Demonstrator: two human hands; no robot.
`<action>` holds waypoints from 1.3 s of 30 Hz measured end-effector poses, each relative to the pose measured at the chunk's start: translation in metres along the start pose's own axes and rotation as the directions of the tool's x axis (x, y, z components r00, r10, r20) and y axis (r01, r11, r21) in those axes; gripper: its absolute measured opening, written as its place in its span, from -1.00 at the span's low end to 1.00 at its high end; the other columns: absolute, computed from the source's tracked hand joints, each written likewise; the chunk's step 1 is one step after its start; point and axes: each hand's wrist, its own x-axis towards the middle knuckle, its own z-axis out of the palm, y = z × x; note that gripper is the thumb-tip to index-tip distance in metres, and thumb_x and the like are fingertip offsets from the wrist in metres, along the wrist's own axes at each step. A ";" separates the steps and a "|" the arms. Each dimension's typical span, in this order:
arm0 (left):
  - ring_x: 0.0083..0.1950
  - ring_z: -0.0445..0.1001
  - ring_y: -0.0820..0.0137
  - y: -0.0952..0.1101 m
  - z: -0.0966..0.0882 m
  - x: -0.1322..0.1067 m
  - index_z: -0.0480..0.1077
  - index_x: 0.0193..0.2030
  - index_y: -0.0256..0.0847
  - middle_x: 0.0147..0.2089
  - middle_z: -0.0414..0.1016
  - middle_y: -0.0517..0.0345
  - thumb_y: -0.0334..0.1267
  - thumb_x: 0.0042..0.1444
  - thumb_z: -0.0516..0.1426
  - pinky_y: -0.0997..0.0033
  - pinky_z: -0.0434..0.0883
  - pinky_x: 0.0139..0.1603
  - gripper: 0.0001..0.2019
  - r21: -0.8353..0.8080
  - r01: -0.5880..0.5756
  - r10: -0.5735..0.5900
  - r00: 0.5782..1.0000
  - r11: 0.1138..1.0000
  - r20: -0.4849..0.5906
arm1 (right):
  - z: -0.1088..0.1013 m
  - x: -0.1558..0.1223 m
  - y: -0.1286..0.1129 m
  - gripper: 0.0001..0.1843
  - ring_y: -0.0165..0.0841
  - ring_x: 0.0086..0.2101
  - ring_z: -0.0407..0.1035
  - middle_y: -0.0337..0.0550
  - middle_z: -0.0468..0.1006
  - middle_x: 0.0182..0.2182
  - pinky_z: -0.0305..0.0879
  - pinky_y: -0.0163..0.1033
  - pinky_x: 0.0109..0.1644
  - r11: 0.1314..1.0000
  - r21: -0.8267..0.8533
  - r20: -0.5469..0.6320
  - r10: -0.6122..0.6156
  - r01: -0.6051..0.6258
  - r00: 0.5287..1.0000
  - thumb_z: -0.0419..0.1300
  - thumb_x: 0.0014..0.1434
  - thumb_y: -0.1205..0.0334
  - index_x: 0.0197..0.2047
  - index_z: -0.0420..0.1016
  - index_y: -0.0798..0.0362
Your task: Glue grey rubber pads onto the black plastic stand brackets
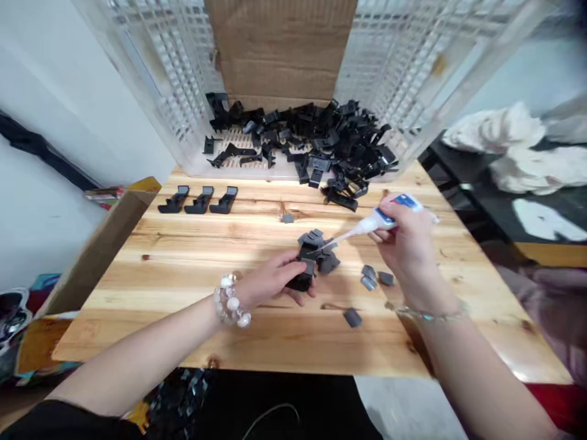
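Your pine tabletop (192, 287) fills the middle of the view, and a white plastic crate (403, 79) sits at its far edge, holding a heap of black plastic parts (330, 140). Three matching black parts (199, 200) stand in a row on the wood, just in front of the crate at the left.

Your left hand (270, 281) is closed around a black part (302, 275), which sits in your fingers with small grey pieces clustered against it. Your right hand (406, 241) grips a white glue bottle (383, 214) with a blue label, tilted so its slim nozzle reaches that cluster; you cannot tell whether the tip touches.

Loose grey pieces (373, 278) lie on the wood to the right of the held part. A beaded bracelet (232, 299) circles your left wrist, and a thin bracelet (431, 315) circles your right.
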 end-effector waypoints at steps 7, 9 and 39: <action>-0.27 0.56 0.30 -0.001 -0.001 0.000 0.35 -0.10 -0.30 -0.31 0.52 0.01 -0.12 0.20 0.11 0.44 0.48 -0.44 -0.73 -0.016 -0.007 0.007 1.000 1.000 -0.003 | 0.000 0.001 0.002 -0.86 -0.62 -0.75 -0.12 -0.41 0.13 -0.77 -0.20 -0.45 -0.71 1.000 -0.019 0.005 -0.003 0.003 1.000 0.24 -0.08 0.43 -0.54 0.35 0.09; -0.27 0.56 0.30 -0.002 -0.001 0.000 0.34 -0.09 -0.29 -0.30 0.52 0.01 -0.12 0.20 0.11 0.44 0.49 -0.44 -0.73 -0.020 -0.010 0.010 1.000 1.000 0.000 | 0.000 0.001 0.001 -0.85 -0.62 -0.75 -0.13 -0.42 0.11 -0.77 -0.22 -0.44 -0.70 1.000 -0.023 0.011 -0.006 0.006 1.000 0.24 -0.07 0.43 -0.55 0.34 0.09; -0.34 0.57 0.32 0.005 0.001 -0.001 0.35 -0.15 -0.34 -0.34 0.52 -0.01 -0.13 0.18 0.12 0.47 0.47 -0.48 -0.73 -0.054 0.033 -0.036 0.998 0.998 -0.056 | 0.002 -0.002 0.004 -0.83 -0.58 -0.74 -0.08 -0.43 0.20 -0.71 -0.16 -0.38 -0.68 0.978 -0.141 -0.048 -0.165 0.157 0.985 0.28 -0.11 0.37 -0.46 0.33 0.04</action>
